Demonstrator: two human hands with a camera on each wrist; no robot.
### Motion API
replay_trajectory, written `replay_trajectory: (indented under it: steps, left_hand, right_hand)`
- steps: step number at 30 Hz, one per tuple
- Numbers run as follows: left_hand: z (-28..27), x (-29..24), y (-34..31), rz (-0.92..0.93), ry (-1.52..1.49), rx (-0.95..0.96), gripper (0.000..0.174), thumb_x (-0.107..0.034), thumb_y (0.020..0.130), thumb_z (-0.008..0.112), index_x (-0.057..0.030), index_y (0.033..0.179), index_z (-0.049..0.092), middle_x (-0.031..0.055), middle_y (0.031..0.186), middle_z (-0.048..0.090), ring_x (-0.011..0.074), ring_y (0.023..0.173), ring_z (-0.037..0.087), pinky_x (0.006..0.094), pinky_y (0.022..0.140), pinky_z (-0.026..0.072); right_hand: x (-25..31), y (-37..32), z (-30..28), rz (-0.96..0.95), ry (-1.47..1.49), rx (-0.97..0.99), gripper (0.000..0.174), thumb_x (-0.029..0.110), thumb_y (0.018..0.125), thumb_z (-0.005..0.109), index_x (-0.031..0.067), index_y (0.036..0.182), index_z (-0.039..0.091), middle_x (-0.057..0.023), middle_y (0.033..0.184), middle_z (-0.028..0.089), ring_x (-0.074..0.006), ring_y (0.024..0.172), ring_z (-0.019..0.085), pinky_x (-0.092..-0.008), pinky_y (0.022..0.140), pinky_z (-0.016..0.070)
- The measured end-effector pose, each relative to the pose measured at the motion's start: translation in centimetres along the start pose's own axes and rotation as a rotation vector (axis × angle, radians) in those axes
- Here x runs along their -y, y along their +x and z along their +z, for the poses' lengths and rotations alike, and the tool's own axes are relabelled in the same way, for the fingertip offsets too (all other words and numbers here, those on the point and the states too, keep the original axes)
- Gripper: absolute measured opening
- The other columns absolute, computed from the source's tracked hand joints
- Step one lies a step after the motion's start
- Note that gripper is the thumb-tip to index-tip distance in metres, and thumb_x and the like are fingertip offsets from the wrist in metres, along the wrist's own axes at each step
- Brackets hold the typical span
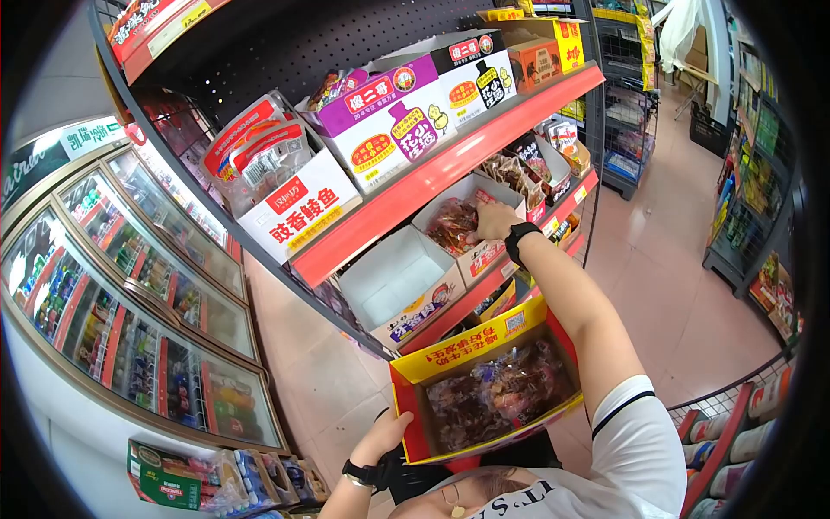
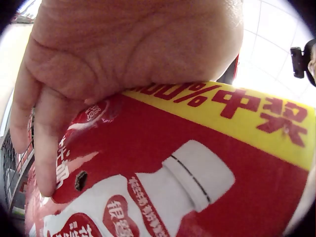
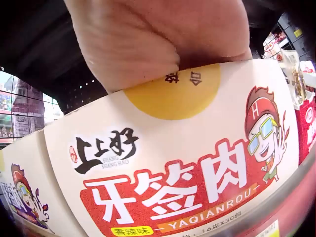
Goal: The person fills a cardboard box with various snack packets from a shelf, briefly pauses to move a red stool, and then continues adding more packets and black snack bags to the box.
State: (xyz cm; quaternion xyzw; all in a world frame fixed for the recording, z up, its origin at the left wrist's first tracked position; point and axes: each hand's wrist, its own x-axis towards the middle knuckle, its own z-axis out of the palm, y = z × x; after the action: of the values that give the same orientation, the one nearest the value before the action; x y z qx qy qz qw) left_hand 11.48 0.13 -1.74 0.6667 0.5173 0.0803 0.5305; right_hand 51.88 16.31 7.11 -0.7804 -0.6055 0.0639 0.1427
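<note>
Glass-door coolers [image 1: 245, 346] hold drinks [image 1: 130, 359], left side. Purple-and-white box [image 1: 377, 130] sits beside black-and-white box [image 1: 474, 80] on upper shelf [image 1: 450, 169]. Black basket [image 1: 708, 131] on floor [image 1: 644, 216], upper right.

near carton [image 1: 458, 353]: yellow and red outside, brown inside. upper shelf edge [image 1: 450, 177]: red; far back panel [image 1: 251, 56]: black, dotted. right sleeve [image 1: 640, 441]: white, one dark stripe.

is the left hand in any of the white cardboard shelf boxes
No, the left hand holds the side of the red and yellow cardboard box, and the right hand reaches into a white box.
</note>
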Motion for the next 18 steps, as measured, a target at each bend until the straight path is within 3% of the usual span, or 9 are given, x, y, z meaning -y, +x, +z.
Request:
replay_trajectory:
  steps: [7,10,12,16,18]
  left_hand:
    - [0.1,0.0,-0.1,0.014,-0.057,-0.010,0.037,-0.018,0.085,0.044,0.0012,0.117,0.049,0.0175,0.103,0.061,0.0274,0.095,0.058,0.0337,0.084,0.0425]
    - [0.1,0.2,0.0,0.006,-0.057,0.003,0.037,-0.018,0.085,0.044,0.0013,0.117,0.049,0.0171,0.103,0.061,0.0271,0.095,0.058,0.0337,0.084,0.0426]
    - [0.1,0.5,0.2,-0.017,-0.057,0.000,0.038,-0.018,0.086,0.044,0.0016,0.117,0.049,0.0171,0.103,0.062,0.0266,0.095,0.058,0.0337,0.084,0.0426]
    - [0.1,0.3,0.1,-0.028,-0.027,-0.006,0.037,-0.018,0.086,0.044,0.0018,0.118,0.049,0.0169,0.103,0.062,0.0260,0.095,0.058,0.0338,0.084,0.0426]
    - [0.2,-0.5,-0.4,-0.011,-0.034,-0.008,0.038,-0.017,0.086,0.044,0.0018,0.119,0.048,0.0167,0.106,0.061,0.0259,0.096,0.058,0.0338,0.085,0.0425]
  right_hand:
    - [-0.4,0.8,0.2,-0.014,-0.022,0.087,0.062,0.034,0.063,0.072,0.0003,0.112,0.054,-0.0182,0.104,0.063,-0.0315,0.102,0.058,-0.0380,0.087,0.0470]
    - [-0.9,1.0,1.0,0.027,0.041,-0.014,0.050,0.027,0.067,0.064,0.0009,0.108,0.056,-0.0188,0.096,0.065,-0.0330,0.094,0.061,-0.0400,0.082,0.0484]
    - [-1.3,1.0,1.6,-0.040,0.083,-0.181,0.042,0.020,0.068,0.059,0.0025,0.107,0.057,-0.0201,0.089,0.065,-0.0348,0.087,0.062,-0.0419,0.078,0.0490]
    - [-1.9,0.9,1.7,-0.037,0.077,-0.191,0.032,0.018,0.076,0.053,0.0014,0.103,0.059,-0.0201,0.094,0.064,-0.0341,0.091,0.062,-0.0413,0.080,0.0483]
    - [-2.2,0.7,1.9,-0.067,0.226,-0.383,0.028,0.011,0.079,0.051,0.0018,0.105,0.058,-0.0193,0.094,0.064,-0.0349,0.089,0.062,-0.0413,0.078,0.0487]
